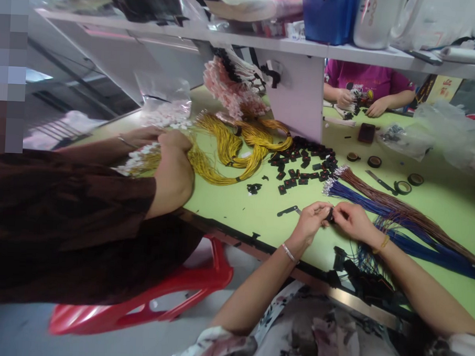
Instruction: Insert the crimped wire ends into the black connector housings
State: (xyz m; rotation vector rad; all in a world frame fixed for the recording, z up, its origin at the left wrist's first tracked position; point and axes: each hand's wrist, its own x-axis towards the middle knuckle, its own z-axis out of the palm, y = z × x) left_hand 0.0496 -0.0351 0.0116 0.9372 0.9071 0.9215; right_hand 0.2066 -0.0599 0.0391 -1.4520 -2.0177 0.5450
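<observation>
Between my two hands is a small black connector housing (pixel 330 214), partly hidden by fingers. My left hand (pixel 314 218) pinches it from the left, and the closed fingers of my right hand (pixel 350 218) meet it from the right. Loose black housings (pixel 301 162) with orange marks lie in a pile beyond my left hand. Behind my right hand stretch a bundle of blue wires (pixel 355 196) and a bundle of brown wires (pixel 378 192), both with pale metal tips. Black parts with wires (pixel 367 281) lie below my right wrist, at the table edge.
At left, a co-worker's arm (pixel 175 170) reaches over the table beside yellow wire bundles (pixel 227 146). A box cutter (pixel 289 210) lies near my left hand. Tape rolls (pixel 374 161) and scissors (pixel 381 181) lie farther right. A shelf (pixel 243 39) crosses above; a red stool (pixel 146 294) stands below.
</observation>
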